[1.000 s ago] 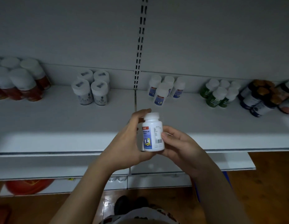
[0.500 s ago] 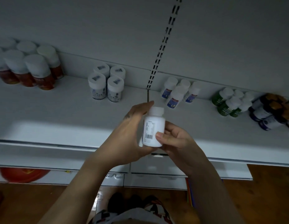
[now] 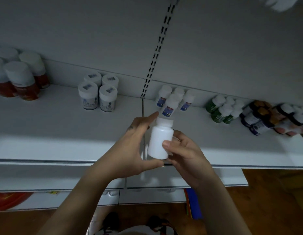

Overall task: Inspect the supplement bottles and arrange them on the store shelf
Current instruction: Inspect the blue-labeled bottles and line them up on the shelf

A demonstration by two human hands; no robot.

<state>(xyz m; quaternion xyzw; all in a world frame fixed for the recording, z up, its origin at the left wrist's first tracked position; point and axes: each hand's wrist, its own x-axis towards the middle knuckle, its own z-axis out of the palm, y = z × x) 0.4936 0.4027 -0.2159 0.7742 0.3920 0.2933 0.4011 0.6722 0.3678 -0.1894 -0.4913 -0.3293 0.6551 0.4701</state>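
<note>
head view: left hand [image 3: 130, 143] and right hand [image 3: 184, 150] both grip 1 white bottle [image 3: 160, 141]; at 12 o'clock, 4 blue-label bottles [image 3: 171, 106] stand on the shelf [image 3: 62, 133].

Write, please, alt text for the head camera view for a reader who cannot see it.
The left hand and the right hand together hold a white bottle upright above the front of a white store shelf, the right thumb pressed on its side facing the camera. Clusters of other bottles stand along the shelf's back.
</note>
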